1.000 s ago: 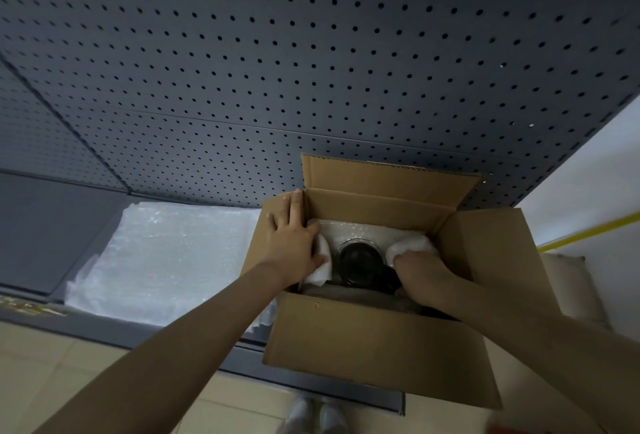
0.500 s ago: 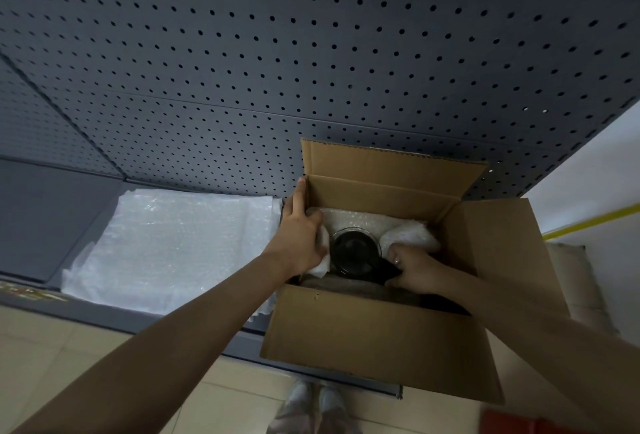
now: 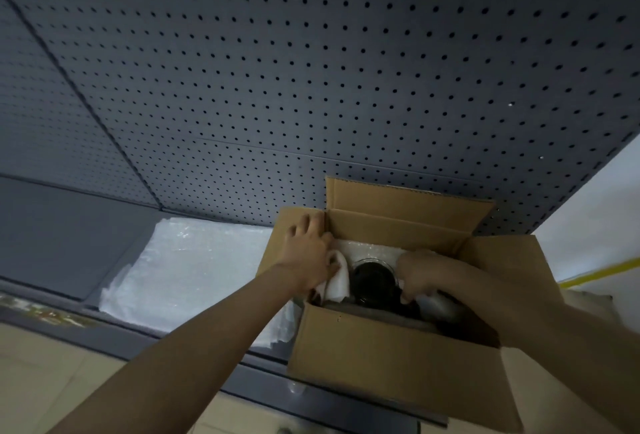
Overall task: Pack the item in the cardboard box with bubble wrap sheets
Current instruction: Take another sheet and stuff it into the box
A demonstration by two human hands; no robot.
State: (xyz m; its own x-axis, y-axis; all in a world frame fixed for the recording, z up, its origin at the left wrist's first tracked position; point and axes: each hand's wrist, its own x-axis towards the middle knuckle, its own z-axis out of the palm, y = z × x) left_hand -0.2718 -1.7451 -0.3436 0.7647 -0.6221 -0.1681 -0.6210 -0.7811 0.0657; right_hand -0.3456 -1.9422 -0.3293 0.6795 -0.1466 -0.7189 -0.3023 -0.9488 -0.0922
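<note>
Dark blue-grey pegboard panelling (image 3: 311, 70) fills the upper two thirds of the frame, and below it a grey shelf (image 3: 62, 226) runs across the lower left. At lower centre right, an open brown cardboard box (image 3: 391, 361) sits on the shelf's front edge, its flaps spread outward. Inside, near the middle of the opening, lies a round dark item with a clear glassy rim (image 3: 373, 276) (what it is exactly cannot be told). White bubble wrap padding (image 3: 367, 248) lines the far inner side of the box behind the item.

On the item's left, the left hand (image 3: 310, 253) reaches over the box's left wall, fingers curled and pressing a folded white piece of wrap (image 3: 337, 278) down beside the item; its outer fingers rest on the left flap. To the item's right, the right hand (image 3: 426, 274) is bent down into the box, fingers closed on another pale piece of wrap (image 3: 434, 305) tucked against the item's right side. Both bare forearms come in from the bottom edge of the frame.

Left of the box, a stack of flat white bubble wrap sheets (image 3: 194, 271) lies on the shelf, its right edge passing behind the box. Beige floor tiles (image 3: 41, 374) show at lower left, and a white wall with a yellow stripe (image 3: 606, 271) at right.
</note>
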